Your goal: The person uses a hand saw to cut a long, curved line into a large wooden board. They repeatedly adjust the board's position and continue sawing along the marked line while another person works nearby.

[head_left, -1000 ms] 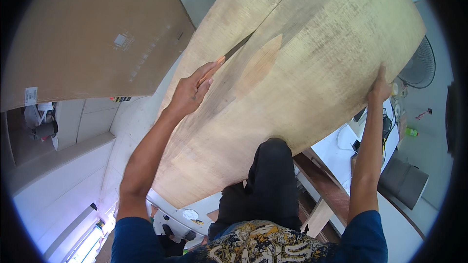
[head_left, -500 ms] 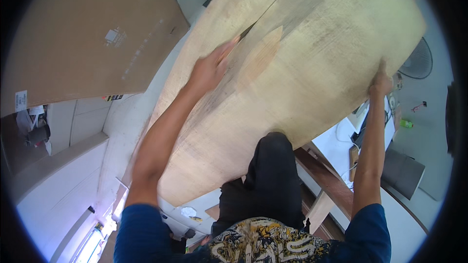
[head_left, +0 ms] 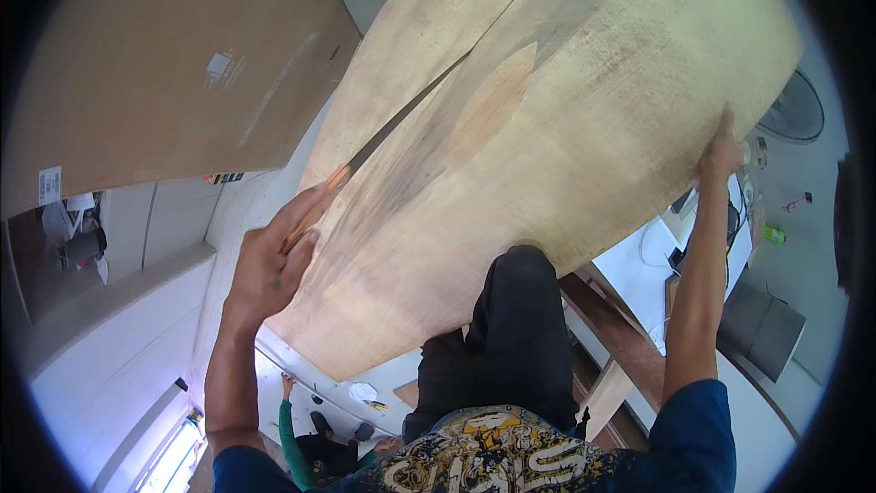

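Note:
A large plywood sheet spans the view, with a long straight cut running up toward its far edge. My left hand is closed round the wooden handle of a handsaw. The saw's dark blade slants up to the right, its far end at the cut. At the sheet's right edge, my right hand grips the wood, one digit lying on top and the others hidden. My bent knee rests on the near part of the sheet. A paler leaf-shaped patch lies right of the cut.
A big cardboard box stands at the left. Under the sheet's right side are a dark wooden beam and a white desk. A fan is at the right. A green-sleeved person is low on the left.
My left hand has drawn back down and left with the saw, so much more blade shows. My right hand stays at the edge. The green-sleeved person has come more into view.

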{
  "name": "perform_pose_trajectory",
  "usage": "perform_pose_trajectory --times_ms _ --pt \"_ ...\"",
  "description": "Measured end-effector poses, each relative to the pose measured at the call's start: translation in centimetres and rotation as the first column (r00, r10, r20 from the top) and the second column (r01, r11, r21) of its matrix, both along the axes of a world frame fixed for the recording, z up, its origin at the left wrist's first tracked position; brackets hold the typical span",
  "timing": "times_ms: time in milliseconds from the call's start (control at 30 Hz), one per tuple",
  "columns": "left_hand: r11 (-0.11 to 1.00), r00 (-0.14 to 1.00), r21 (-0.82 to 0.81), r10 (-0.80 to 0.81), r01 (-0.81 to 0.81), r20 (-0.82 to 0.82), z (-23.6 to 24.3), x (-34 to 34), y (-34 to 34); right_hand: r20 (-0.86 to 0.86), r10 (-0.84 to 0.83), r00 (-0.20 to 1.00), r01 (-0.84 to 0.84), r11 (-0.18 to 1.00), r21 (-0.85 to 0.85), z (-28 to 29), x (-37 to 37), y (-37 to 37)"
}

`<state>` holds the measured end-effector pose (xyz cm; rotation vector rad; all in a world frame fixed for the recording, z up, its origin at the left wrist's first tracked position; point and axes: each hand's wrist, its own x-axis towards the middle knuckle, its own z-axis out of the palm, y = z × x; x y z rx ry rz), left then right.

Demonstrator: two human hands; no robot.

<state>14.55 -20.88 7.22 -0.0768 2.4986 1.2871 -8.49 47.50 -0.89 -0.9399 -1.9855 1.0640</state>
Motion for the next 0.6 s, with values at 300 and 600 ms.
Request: perform_pose_trajectory --times_ms 300,600 --pt "0.966 0.956 0.180 -0.134 0.184 -0.261 -12.5 -16.1 8.9 0.013 -0.029 1.000 0.026 0.989 0.149 -0.6 -0.9 0.3" --pt "0.997 0.995 0.028 -0.064 0.066 -0.080 -1.6 -1.7 0.4 -0.094 0.085 0.992 -0.088 0.996 -0.032 -0.1 0.2 -0.8"
